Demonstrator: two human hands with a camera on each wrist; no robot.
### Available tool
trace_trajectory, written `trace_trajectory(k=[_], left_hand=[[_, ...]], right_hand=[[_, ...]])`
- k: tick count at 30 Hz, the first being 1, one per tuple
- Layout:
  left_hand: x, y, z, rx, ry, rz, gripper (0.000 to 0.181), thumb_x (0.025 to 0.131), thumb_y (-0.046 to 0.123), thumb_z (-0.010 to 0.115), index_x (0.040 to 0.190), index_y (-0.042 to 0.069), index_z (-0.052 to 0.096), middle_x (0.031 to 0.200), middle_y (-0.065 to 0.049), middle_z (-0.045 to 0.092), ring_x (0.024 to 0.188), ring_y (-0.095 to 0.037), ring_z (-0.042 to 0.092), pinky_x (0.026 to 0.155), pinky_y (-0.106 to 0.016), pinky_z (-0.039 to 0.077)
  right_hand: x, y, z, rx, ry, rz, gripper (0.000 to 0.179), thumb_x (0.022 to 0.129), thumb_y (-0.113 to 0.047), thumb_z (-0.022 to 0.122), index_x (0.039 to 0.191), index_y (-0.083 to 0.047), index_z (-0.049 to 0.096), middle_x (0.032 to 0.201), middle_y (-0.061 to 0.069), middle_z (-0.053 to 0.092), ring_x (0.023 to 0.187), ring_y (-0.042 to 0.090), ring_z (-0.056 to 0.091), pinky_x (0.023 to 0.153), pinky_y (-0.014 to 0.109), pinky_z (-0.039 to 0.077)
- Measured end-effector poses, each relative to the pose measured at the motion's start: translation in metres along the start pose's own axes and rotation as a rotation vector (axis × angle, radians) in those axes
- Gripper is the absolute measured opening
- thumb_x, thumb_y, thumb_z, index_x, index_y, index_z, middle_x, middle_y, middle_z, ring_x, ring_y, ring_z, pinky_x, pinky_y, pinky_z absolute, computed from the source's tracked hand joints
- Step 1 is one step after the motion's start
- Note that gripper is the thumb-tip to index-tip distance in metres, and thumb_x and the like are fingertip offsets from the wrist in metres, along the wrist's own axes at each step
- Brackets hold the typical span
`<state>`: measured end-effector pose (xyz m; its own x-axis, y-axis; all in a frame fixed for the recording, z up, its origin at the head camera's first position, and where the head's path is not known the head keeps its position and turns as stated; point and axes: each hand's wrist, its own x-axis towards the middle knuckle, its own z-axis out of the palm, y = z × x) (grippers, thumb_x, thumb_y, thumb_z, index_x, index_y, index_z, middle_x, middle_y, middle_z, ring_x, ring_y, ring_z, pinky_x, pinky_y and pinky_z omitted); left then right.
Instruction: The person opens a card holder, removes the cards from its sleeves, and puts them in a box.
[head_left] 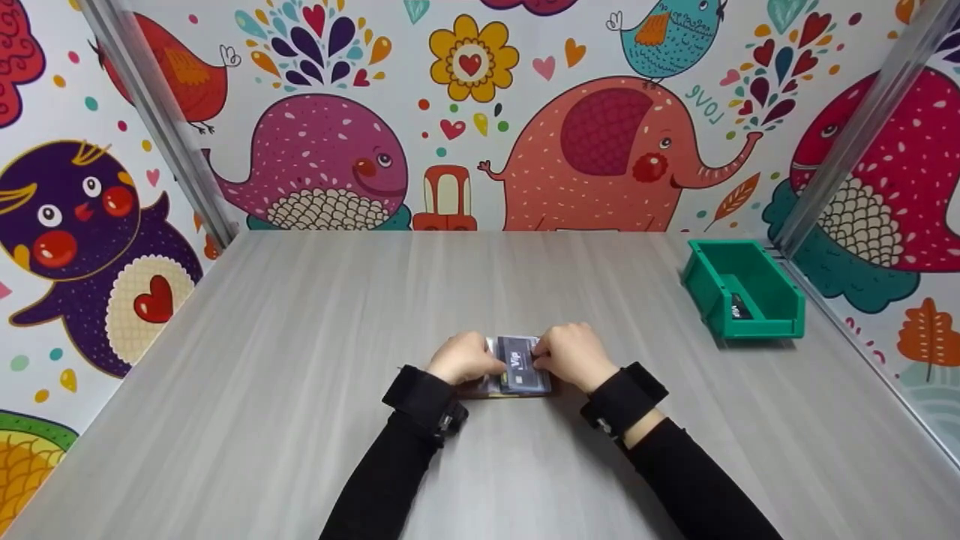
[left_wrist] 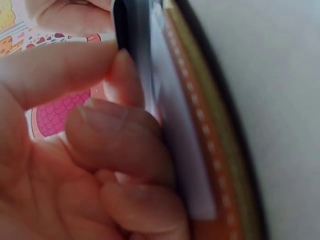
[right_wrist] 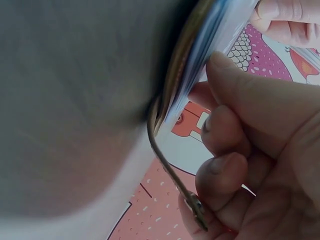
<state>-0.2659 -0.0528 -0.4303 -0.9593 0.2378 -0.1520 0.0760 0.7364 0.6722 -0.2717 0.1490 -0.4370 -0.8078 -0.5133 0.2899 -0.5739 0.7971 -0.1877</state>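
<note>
A card holder [left_wrist: 205,145] with a brown stitched leather cover and clear plastic sleeves lies spread on the table between the two hands. On its right half shows a dark grey card [head_left: 516,365] marked "Vip". The left hand [head_left: 466,358] pinches the sleeves near the card's left edge with thumb and forefinger. At the card's right edge, thumb and forefinger of the right hand [head_left: 574,354] pinch too; I cannot tell whether on card or sleeve. In the right wrist view, a leather strap [right_wrist: 170,167] with a metal snap sticks out beside the curled lower fingers.
A green plastic bin [head_left: 763,328] stands at the table's right side, holding a dark card [head_left: 739,306]. The pale wood-grain table [head_left: 300,330] stretches around the hands. Printed cartoon panels [head_left: 465,150] enclose its back and sides, with metal posts at the corners.
</note>
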Motion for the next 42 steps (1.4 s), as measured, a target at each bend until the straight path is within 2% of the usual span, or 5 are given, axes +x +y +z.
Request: trace_trajectory(k=[7, 13, 20, 34, 42], left_hand=[[-0.001, 0.001, 0.001, 0.028, 0.012, -0.003, 0.030, 0.075, 0.022, 0.079, 0.064, 0.012, 0.054, 0.067, 0.000, 0.055, 0.060, -0.016, 0.048, 0.055, -0.027, 0.037], [0.000, 0.001, 0.001, 0.032, -0.001, -0.018, 0.025, 0.076, 0.024, 0.079, 0.070, 0.009, 0.060, 0.070, -0.001, 0.059, 0.064, -0.017, 0.052, 0.059, -0.028, 0.040], [0.002, -0.002, -0.002, -0.068, -0.029, -0.023, 0.021, 0.077, 0.017, 0.078, 0.075, 0.004, 0.063, 0.073, -0.003, 0.058, 0.065, -0.016, 0.052, 0.059, -0.026, 0.041], [0.002, -0.015, -0.012, -0.259, -0.110, -0.054, 0.025, 0.076, 0.007, 0.073, 0.062, 0.012, 0.054, 0.060, 0.003, 0.051, 0.051, -0.008, 0.043, 0.046, -0.020, 0.035], [0.001, -0.018, -0.017, -0.306, -0.125, -0.083, 0.017, 0.076, 0.006, 0.073, 0.068, 0.009, 0.058, 0.062, 0.002, 0.050, 0.051, -0.008, 0.042, 0.047, -0.021, 0.035]], right_hand=[[0.000, -0.001, -0.001, -0.003, -0.014, 0.012, 0.014, 0.073, -0.012, 0.085, 0.086, -0.011, 0.081, 0.083, 0.005, 0.075, 0.072, 0.027, 0.069, 0.069, 0.047, 0.048], [0.000, -0.002, -0.001, 0.001, -0.030, 0.045, 0.015, 0.073, -0.014, 0.085, 0.087, -0.012, 0.081, 0.085, 0.006, 0.075, 0.074, 0.029, 0.069, 0.071, 0.048, 0.047], [0.000, -0.003, -0.001, 0.008, -0.042, 0.074, 0.015, 0.073, -0.015, 0.086, 0.086, -0.012, 0.081, 0.084, 0.006, 0.075, 0.074, 0.029, 0.068, 0.070, 0.046, 0.045], [-0.003, -0.003, -0.003, -0.005, -0.018, 0.046, 0.014, 0.073, -0.015, 0.085, 0.087, -0.012, 0.081, 0.084, 0.004, 0.075, 0.074, 0.028, 0.068, 0.070, 0.047, 0.046], [-0.002, -0.003, -0.004, -0.006, -0.022, 0.041, 0.015, 0.074, -0.015, 0.085, 0.088, -0.012, 0.081, 0.086, 0.004, 0.075, 0.076, 0.028, 0.069, 0.070, 0.047, 0.046]])
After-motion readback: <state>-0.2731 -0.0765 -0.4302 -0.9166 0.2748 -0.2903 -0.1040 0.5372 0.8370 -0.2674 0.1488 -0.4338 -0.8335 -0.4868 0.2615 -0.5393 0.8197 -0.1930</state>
